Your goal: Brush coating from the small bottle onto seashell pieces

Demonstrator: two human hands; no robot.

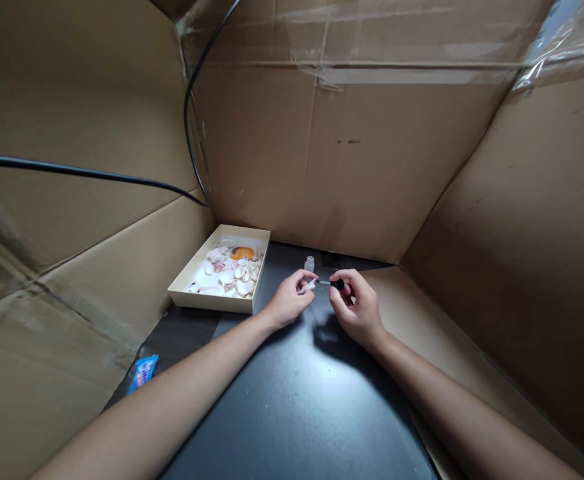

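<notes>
My left hand (290, 298) is closed on a small whitish object (307, 287), perhaps a shell, tilted between the fingertips. Facing it from the right, my right hand (357, 303) pinches a black cap (339, 285) with a thin applicator stem (324, 283) pointing left. The stem's dark tip meets or nearly meets the whitish object. A small clear bottle (310, 264) stands upright just behind my left hand's fingers, its lower part partly hidden by them.
A shallow cream box (217, 303) of shells, one of them orange (243, 253), sits left on the dark table (292, 400). A blue packet (143, 372) lies near my left forearm. Cardboard walls (292, 153) surround the table; a black cable (97, 175) hangs at left.
</notes>
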